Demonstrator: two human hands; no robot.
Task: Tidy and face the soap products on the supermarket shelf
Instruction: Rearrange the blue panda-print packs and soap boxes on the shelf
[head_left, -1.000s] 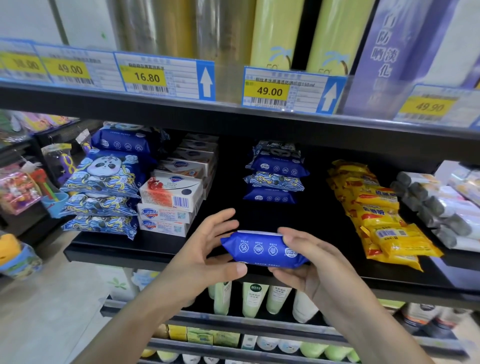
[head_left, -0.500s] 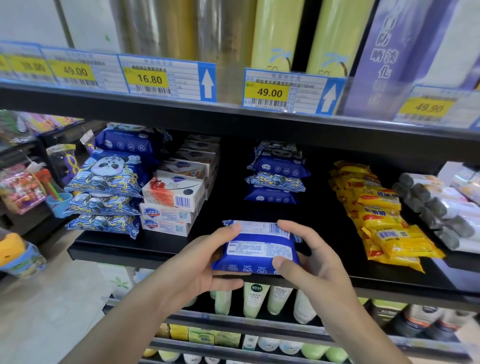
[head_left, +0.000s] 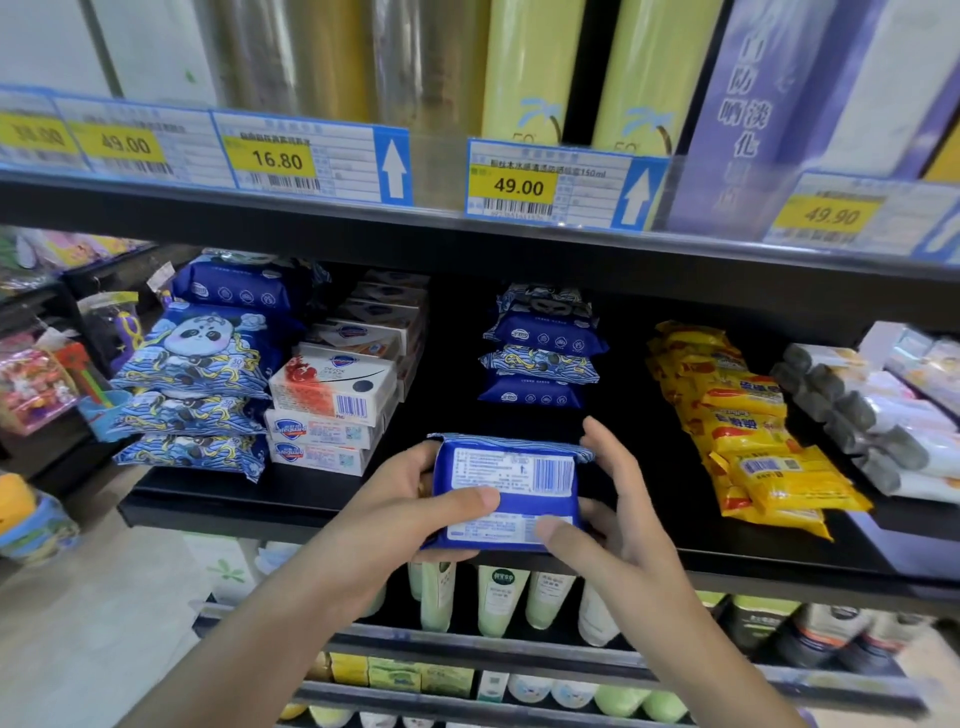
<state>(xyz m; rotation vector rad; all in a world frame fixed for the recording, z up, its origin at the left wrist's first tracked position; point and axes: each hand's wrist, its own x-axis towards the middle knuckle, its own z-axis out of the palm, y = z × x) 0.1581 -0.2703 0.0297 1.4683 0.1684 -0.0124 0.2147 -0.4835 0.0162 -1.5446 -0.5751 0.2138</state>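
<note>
A blue soap pack (head_left: 519, 467) is held over the front of the black shelf (head_left: 218, 501), its back label and barcode facing me. My left hand (head_left: 395, 514) grips its left side with the thumb across the lower face. My right hand (head_left: 618, 519) grips its right side, fingers along the edge and thumb on the bottom label. Behind it a short stack of blue packs (head_left: 540, 353) sits at mid-shelf. To the left stand white boxed soaps (head_left: 332, 395) and blue panda-print packs (head_left: 202, 364).
Yellow packs (head_left: 748, 426) lie in a row on the right, with grey-and-white wrapped rolls (head_left: 872, 415) beyond them. Price tags (head_left: 311, 156) line the upper shelf edge under tall bottles. Green bottles (head_left: 498, 597) fill the shelf below. A toy rack (head_left: 36, 374) stands left.
The blue pack has been turned over in both hands, from front face showing to its back label and barcode showing, and it now sits slightly higher and closer to me.
</note>
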